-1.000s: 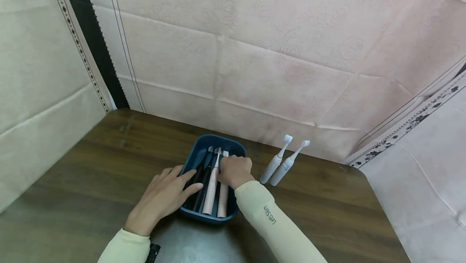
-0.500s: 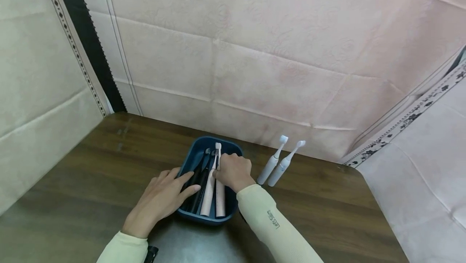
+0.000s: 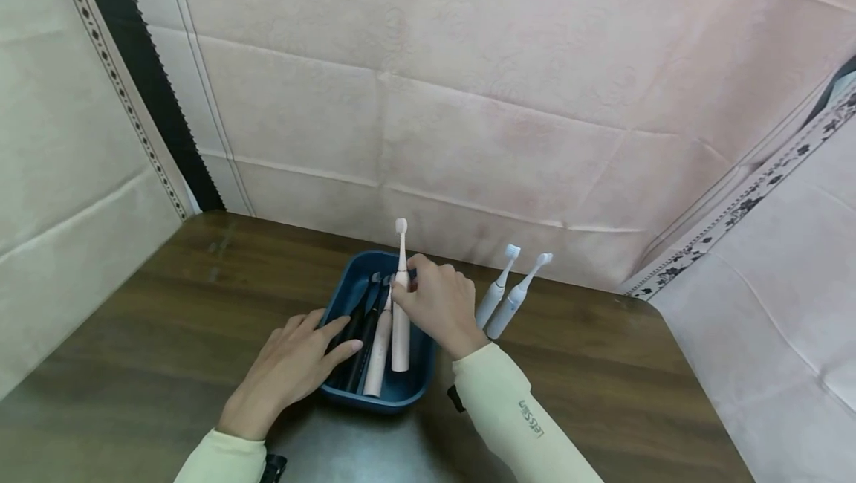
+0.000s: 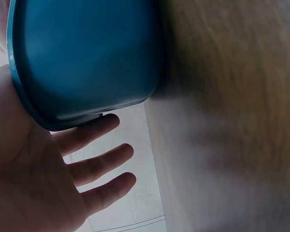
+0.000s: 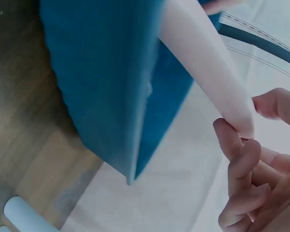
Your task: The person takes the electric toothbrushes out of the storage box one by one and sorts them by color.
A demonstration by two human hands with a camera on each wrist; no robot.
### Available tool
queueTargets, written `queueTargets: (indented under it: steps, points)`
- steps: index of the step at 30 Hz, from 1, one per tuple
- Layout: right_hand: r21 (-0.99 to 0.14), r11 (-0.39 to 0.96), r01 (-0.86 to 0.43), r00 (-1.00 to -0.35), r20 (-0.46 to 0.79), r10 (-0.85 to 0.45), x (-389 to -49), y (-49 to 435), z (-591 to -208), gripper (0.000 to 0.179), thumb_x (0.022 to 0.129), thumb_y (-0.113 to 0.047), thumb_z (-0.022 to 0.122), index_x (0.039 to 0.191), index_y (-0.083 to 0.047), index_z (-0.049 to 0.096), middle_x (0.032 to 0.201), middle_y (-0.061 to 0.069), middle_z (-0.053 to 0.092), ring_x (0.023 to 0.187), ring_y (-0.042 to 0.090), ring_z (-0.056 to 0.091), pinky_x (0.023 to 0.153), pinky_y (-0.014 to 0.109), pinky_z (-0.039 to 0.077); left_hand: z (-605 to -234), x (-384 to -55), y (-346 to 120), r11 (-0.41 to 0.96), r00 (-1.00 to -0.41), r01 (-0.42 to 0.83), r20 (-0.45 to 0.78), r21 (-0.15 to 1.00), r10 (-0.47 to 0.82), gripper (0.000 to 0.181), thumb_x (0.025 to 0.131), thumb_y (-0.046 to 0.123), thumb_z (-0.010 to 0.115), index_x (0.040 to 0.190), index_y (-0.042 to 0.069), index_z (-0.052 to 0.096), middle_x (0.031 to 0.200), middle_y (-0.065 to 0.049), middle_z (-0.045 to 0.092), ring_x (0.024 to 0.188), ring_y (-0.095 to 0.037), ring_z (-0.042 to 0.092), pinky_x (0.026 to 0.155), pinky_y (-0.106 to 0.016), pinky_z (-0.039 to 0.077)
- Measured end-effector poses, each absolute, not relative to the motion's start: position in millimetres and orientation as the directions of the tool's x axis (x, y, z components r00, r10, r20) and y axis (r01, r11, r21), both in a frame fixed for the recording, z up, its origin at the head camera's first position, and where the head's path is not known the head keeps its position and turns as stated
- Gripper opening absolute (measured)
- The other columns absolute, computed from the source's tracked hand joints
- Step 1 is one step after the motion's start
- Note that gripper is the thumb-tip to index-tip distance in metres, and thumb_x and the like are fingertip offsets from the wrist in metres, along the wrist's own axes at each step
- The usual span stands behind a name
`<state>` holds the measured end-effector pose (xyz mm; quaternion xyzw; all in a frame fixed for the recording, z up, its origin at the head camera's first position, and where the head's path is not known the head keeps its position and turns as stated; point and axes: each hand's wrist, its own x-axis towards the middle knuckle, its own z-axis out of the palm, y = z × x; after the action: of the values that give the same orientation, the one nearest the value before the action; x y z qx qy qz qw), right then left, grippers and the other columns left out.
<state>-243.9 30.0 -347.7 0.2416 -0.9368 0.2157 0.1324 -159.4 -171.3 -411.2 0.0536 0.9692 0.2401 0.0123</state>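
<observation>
My right hand [image 3: 444,305] pinches a pale pink electric toothbrush [image 3: 400,338] between thumb and fingers, near the top of its handle. The brush is raised upright over the blue bin [image 3: 417,375], its white head above the far rim. In the right wrist view, the fingers grip the handle [image 5: 217,82] above the bin wall. My left hand [image 3: 284,371] rests on the bin's left rim with fingers extended. The left wrist view has several fingers along the bin's outer side. Another pink toothbrush [image 3: 378,353] and black toothbrushes [image 3: 366,334] lie inside, partly hidden by the left hand.
Two white electric toothbrushes, a left one [image 3: 493,297] and a right one [image 3: 508,312], stand upright on the wooden table [image 3: 588,364] right of the bin. A pale cloth backdrop [image 3: 468,134] hangs close behind the table's far edge.
My right hand has drawn the pink toothbrush upward; its head now rises past the bin's far rim. The left hand stays on the bin's left rim. The head view has shifted slightly.
</observation>
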Motion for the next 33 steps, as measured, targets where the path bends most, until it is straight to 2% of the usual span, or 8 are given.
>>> queueTargets:
  steps: [3, 7, 10, 16, 26, 33]
  points:
    - [-0.37, 0.768, -0.523, -0.833, 0.415, -0.367, -238, 38, -343, 0.028, 0.092, -0.025, 0.071, 0.115, -0.008, 0.072, 0.077, 0.0, 0.073, 0.04, 0.008, 0.044, 0.036, 0.026, 0.035, -411, -159, -170, 0.879, -0.994, 0.096, -0.003, 0.466, 0.109, 0.065, 0.102, 0.059, 0.049, 0.145, 0.011, 0.058, 0.146, -0.025, 0.049, 0.13, -0.05, 0.044, 0.1, -0.071, 0.037]
    - [-0.385, 0.74, -0.551, -0.805, 0.478, -0.352, -231, 48, -340, 0.028, 0.092, -0.024, 0.072, 0.115, -0.009, 0.072, 0.085, 0.003, 0.077, 0.036, 0.008, 0.038, 0.034, 0.025, 0.029, -411, -157, -168, 0.879, -0.994, 0.096, -0.009, 0.467, 0.113, 0.065, 0.102, 0.059, 0.049, 0.145, 0.011, 0.058, 0.146, -0.026, 0.049, 0.13, -0.051, 0.044, 0.1, -0.072, 0.036]
    - [-0.393, 0.715, -0.578, -0.78, 0.524, -0.342, -227, 53, -339, 0.028, 0.091, -0.023, 0.074, 0.114, -0.008, 0.072, 0.085, 0.004, 0.076, 0.035, 0.008, 0.035, 0.034, 0.024, 0.026, -413, -156, -168, 0.881, -0.993, 0.101, -0.004, 0.462, 0.116, 0.066, 0.102, 0.06, 0.048, 0.145, 0.011, 0.057, 0.147, -0.028, 0.048, 0.131, -0.052, 0.042, 0.1, -0.074, 0.035]
    - [-0.396, 0.689, -0.607, -0.742, 0.594, -0.311, -221, 60, -336, 0.027, 0.091, -0.021, 0.076, 0.113, -0.006, 0.071, 0.086, 0.004, 0.076, 0.039, 0.004, 0.035, 0.036, 0.025, 0.029, -414, -154, -169, 0.885, -0.993, 0.113, 0.013, 0.452, 0.12, 0.069, 0.102, 0.062, 0.046, 0.144, 0.009, 0.058, 0.145, -0.029, 0.048, 0.129, -0.054, 0.043, 0.098, -0.075, 0.035]
    - [-0.432, 0.71, -0.556, -0.752, 0.625, -0.209, -210, 87, -331, 0.027, 0.09, -0.022, 0.077, 0.114, -0.01, 0.071, 0.09, 0.001, 0.078, 0.038, 0.005, 0.033, 0.038, 0.026, 0.026, -415, -151, -170, 0.882, -0.99, 0.13, 0.017, 0.452, 0.137, 0.071, 0.102, 0.063, 0.043, 0.146, 0.009, 0.056, 0.148, -0.034, 0.044, 0.131, -0.058, 0.039, 0.098, -0.078, 0.033]
    - [-0.435, 0.729, -0.528, -0.746, 0.648, -0.154, -202, 122, -330, 0.027, 0.089, -0.02, 0.078, 0.113, -0.01, 0.072, 0.084, -0.001, 0.077, 0.046, 0.002, 0.047, 0.039, 0.025, 0.03, -415, -150, -173, 0.888, -0.988, 0.15, 0.035, 0.434, 0.15, 0.073, 0.102, 0.065, 0.041, 0.146, 0.008, 0.056, 0.147, -0.034, 0.044, 0.13, -0.06, 0.04, 0.095, -0.078, 0.034]
